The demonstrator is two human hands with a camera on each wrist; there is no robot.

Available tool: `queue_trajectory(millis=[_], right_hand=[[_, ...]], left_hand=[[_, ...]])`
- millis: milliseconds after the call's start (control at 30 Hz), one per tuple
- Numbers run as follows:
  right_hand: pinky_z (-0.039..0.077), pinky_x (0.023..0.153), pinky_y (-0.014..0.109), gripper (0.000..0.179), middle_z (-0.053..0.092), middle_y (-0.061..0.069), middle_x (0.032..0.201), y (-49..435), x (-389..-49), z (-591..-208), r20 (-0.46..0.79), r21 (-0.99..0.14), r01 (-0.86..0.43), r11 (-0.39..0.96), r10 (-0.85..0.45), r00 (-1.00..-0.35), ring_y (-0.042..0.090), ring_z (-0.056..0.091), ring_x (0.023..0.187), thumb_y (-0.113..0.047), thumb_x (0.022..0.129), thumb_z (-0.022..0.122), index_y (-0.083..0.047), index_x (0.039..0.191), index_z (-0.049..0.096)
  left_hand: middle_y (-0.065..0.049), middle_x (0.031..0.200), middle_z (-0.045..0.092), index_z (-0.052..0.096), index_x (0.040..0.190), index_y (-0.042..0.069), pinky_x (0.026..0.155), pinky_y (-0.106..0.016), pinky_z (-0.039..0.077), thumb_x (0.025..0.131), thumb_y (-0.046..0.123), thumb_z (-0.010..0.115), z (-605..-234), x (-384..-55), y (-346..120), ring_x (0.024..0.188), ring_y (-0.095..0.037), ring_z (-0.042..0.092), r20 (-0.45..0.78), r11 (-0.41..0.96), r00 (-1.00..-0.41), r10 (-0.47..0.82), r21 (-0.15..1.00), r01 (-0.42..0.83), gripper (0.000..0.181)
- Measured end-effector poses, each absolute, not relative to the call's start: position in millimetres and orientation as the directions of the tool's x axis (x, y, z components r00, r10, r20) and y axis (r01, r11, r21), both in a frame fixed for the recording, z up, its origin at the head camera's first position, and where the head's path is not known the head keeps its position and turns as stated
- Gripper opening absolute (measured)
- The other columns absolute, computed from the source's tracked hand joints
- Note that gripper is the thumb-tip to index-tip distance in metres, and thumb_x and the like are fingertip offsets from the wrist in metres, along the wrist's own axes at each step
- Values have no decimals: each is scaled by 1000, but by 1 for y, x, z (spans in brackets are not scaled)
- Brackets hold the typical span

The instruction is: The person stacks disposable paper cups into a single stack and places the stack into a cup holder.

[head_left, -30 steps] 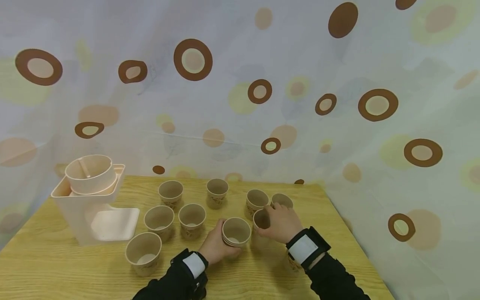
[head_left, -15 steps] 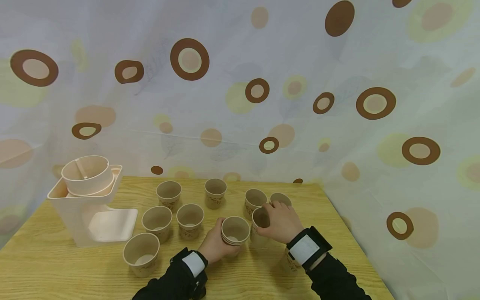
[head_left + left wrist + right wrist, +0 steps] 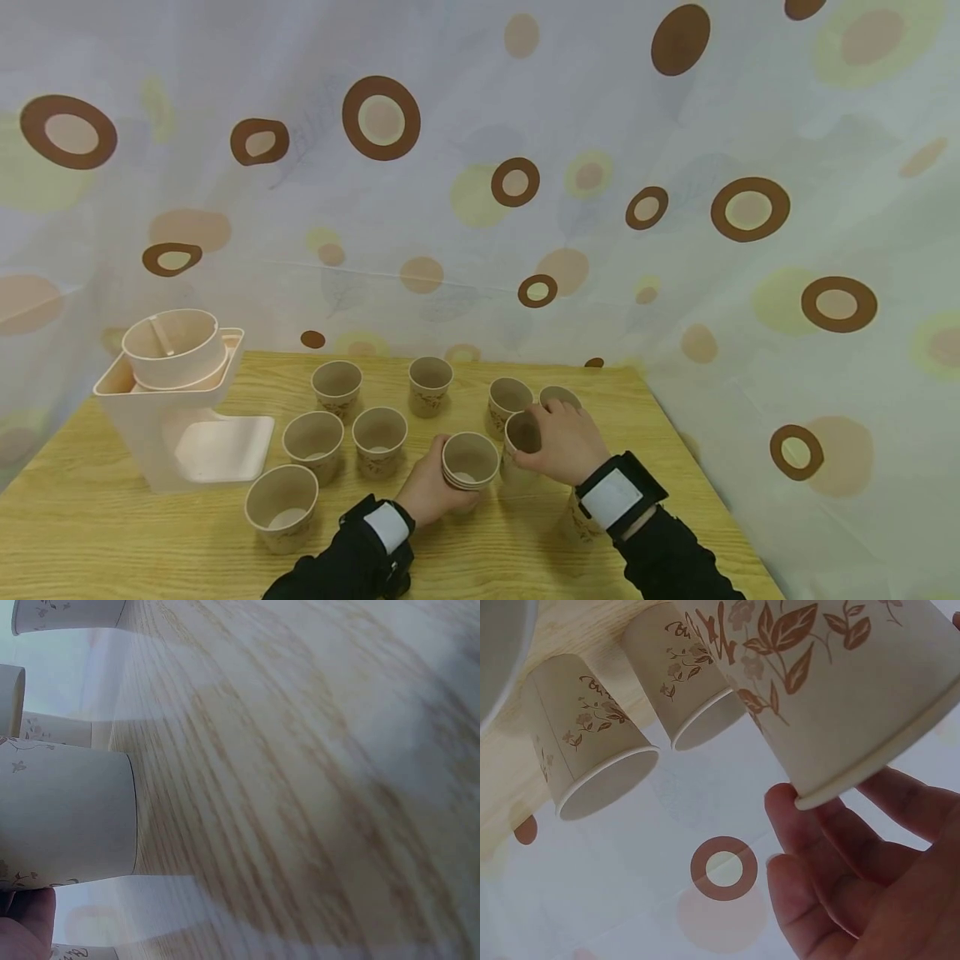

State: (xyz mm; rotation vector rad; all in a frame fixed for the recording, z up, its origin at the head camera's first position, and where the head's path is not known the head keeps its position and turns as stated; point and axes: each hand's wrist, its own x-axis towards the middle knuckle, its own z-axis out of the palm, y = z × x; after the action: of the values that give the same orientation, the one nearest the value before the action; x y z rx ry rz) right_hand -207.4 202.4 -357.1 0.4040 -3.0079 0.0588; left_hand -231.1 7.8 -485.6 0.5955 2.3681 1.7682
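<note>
In the head view my left hand [image 3: 432, 492] grips a short stack of nested beige paper cups [image 3: 471, 458], openings facing up. The stacked rims show just under the top one. Low in the left wrist view, a fingertip [image 3: 34, 919] lies against a cup wall [image 3: 67, 817]. My right hand [image 3: 567, 442] holds a single paper cup [image 3: 516, 468] by its rim, just right of the stack. In the right wrist view this cup [image 3: 855, 697] shows a brown flower print, with fingertips right at its rim. Two more cups, a left one [image 3: 585, 739] and a right one [image 3: 679, 679], stand beyond.
Several upright paper cups stand left of my hands, the nearest cup [image 3: 282, 508] at the front. Another cup [image 3: 577, 521] is partly hidden under my right wrist. A cream-white container with a spout-like tray [image 3: 225, 450] stands at the left on the wooden table [image 3: 150, 550].
The cup in my right hand sits very slightly higher than a second ago. My left hand and its stack keep their place, and the head view has shifted a little.
</note>
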Motion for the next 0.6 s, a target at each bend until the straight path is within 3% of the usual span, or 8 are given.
queue_trajectory(millis=[333,600], right_hand=[[46,86,48,54,59,14,108,201,-209,-353,222,12,-307,952,-302,-927,31,57,101,-42,74,72,-6,113,62],[47,83,46,54,60,12,101,197,-205,-346,240,15,-320,947,-314,-919,29,58,96,-41,73,72,-6,113,63]], left_hand=[[-20,122,55,36,127,-1,93,-46,43,67,13,81,-488,-231,9,112,-33,54,151,246,-916,371,935,254,76],[-20,124,54,35,127,-1,94,-48,42,68,12,81,-486,-231,8,113,-35,54,140,246,-915,379,938,245,76]])
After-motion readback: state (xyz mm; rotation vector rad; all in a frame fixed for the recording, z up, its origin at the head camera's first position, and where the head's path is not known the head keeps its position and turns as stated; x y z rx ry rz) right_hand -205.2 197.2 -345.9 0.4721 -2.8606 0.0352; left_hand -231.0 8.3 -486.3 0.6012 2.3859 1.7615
